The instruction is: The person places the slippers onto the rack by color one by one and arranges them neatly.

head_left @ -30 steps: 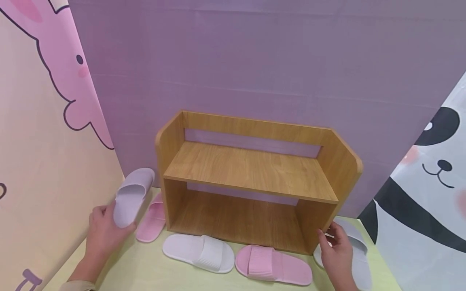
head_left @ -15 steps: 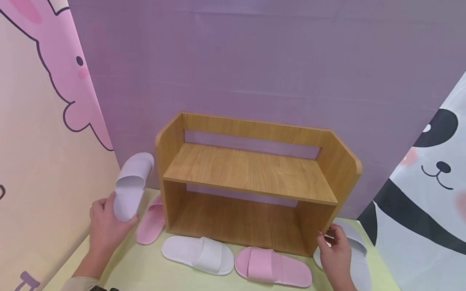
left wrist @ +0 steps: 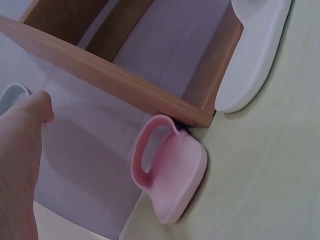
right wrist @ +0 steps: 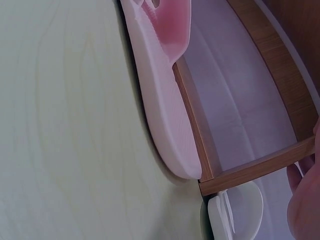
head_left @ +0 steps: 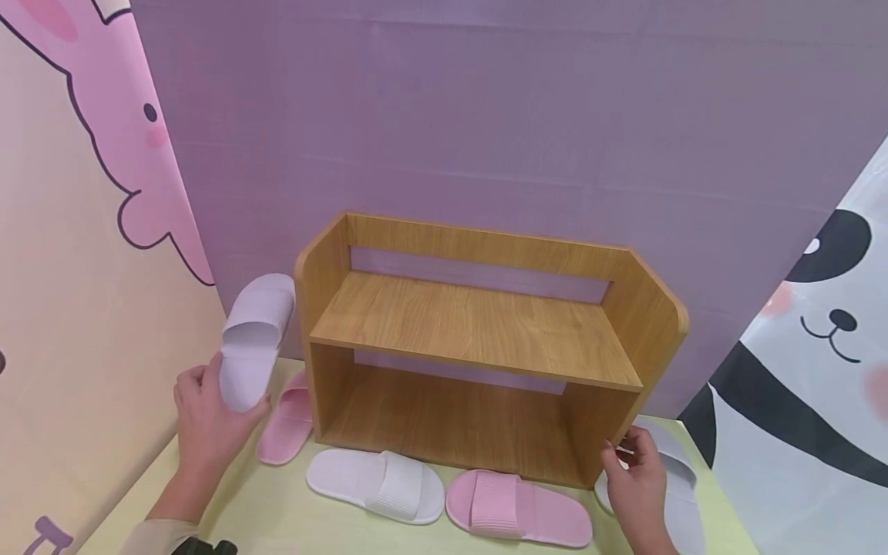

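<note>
My left hand (head_left: pixel 211 416) grips a white slipper (head_left: pixel 258 327) by its heel end, toe pointing up, raised left of the wooden shelf (head_left: pixel 479 316). In the left wrist view the thumb side of that hand (left wrist: pixel 22 150) shows, with only a bit of the slipper's edge. My right hand (head_left: pixel 634 482) is at the shelf's right side panel, thumb and fingers around its front edge. Beneath the raised slipper a pink slipper (head_left: pixel 287 424) lies against the shelf's left side. Beside my right hand another white slipper (head_left: pixel 683 493) lies on the table, partly hidden by the hand.
In front of the shelf lie a white slipper (head_left: pixel 378 482) and a pink slipper (head_left: pixel 519 506), end to end on the pale table (head_left: pixel 277 520). A purple backdrop (head_left: pixel 451 108) stands behind, and printed side panels with a rabbit and a panda (head_left: pixel 825 347) flank the table.
My left hand has lifted the white slipper upward, off its lower place near the pink one. The right hand stays at the shelf's side panel.
</note>
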Available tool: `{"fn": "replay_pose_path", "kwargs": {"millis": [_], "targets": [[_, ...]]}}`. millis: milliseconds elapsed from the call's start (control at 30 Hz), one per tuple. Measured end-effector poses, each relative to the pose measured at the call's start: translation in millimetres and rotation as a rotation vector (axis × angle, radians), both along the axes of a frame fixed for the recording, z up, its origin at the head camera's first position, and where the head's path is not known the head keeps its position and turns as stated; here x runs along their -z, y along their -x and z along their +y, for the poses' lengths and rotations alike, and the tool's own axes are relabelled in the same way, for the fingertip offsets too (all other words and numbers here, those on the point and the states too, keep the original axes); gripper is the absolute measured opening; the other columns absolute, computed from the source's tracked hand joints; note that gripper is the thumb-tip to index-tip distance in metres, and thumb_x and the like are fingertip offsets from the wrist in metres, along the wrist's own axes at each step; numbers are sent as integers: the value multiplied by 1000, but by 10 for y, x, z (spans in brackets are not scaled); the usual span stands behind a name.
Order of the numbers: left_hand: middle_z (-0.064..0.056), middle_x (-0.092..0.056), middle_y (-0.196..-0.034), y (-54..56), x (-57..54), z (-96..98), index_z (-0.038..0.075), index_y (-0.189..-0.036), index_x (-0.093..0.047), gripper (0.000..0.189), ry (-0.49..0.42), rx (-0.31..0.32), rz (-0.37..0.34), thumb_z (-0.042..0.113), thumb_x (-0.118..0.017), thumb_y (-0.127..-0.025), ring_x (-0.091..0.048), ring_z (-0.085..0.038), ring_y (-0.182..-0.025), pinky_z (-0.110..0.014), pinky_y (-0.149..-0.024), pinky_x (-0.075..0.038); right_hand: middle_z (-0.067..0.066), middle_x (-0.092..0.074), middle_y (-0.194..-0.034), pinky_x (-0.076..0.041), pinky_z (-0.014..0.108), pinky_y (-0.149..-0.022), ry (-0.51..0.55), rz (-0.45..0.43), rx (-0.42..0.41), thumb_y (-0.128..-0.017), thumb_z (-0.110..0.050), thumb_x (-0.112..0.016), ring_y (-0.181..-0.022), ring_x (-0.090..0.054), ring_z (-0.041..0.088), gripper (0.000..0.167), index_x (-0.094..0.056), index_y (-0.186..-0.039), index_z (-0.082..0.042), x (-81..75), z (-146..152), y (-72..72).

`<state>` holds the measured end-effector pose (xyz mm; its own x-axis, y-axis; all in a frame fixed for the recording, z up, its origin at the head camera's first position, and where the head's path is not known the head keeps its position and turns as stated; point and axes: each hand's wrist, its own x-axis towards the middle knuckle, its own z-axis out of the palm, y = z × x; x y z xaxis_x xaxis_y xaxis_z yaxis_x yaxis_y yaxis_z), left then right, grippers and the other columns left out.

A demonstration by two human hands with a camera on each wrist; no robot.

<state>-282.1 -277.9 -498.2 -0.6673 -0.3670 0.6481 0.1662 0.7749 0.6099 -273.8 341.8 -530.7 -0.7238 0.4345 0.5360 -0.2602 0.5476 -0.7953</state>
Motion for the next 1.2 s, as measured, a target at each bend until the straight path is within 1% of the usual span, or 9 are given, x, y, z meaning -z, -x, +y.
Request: {"fn": "replay_pose_path", "kwargs": {"millis": [200, 400, 633, 800, 1033, 1200], "targets": [[-31, -42, -128, 8, -58, 30, 0, -157, -51, 102, 7, -12, 73, 23, -96, -67, -43, -49, -120, -61, -86, -44, 9, -70, -111, -47, 5, -85, -4, -17, 5, -97, 9, -70, -97, -60, -6, 27, -67, -123, 1, -1, -8, -3], [-32, -42, -131, 0, -130, 73, -1, -157, -51, 103, -18, -12, 112, 22, -96, -67, -44, -50, -122, -63, -89, -45, 10, -71, -114, -46, 6, -86, -18, -22, 10, -98, 8, -69, -98, -59, -7, 27, -67, -124, 1, 1, -9, -9], [-33, -41, -133, -3, -235, 90, -1, -158, -50, 105, -21, -17, 175, 24, -96, -68, -44, -51, -125, -68, -91, -47, 10, -71, -114, -46, 6, -86, -24, -27, 9, -98, 7, -69, -98, -58, -7, 27, -67, -124, 1, -5, -12, -14], [-32, -41, -133, -13, -307, 102, 0, -160, -49, 106, -31, -9, 195, 24, -97, -68, -44, -49, -127, -68, -93, -49, 11, -71, -114, -46, 6, -86, -20, -23, 7, -98, 8, -69, -98, -59, -7, 27, -67, -124, 2, -11, -10, -15], [-33, -42, -132, -51, -447, 146, 0, -160, -50, 105, -24, 2, 247, 28, -95, -69, -44, -49, -127, -66, -92, -48, 11, -70, -117, -45, 4, -86, -30, -57, 9, -100, 5, -69, -99, -57, -8, 27, -65, -126, 1, -13, -15, -8], [-33, -44, -132, -76, -563, 183, 1, -160, -51, 104, -19, 22, 292, 29, -94, -70, -45, -49, -128, -64, -92, -47, 11, -71, -115, -46, 5, -86, -29, -39, 6, -99, 6, -69, -99, -58, -8, 26, -66, -125, 2, -35, -21, -16]]}}
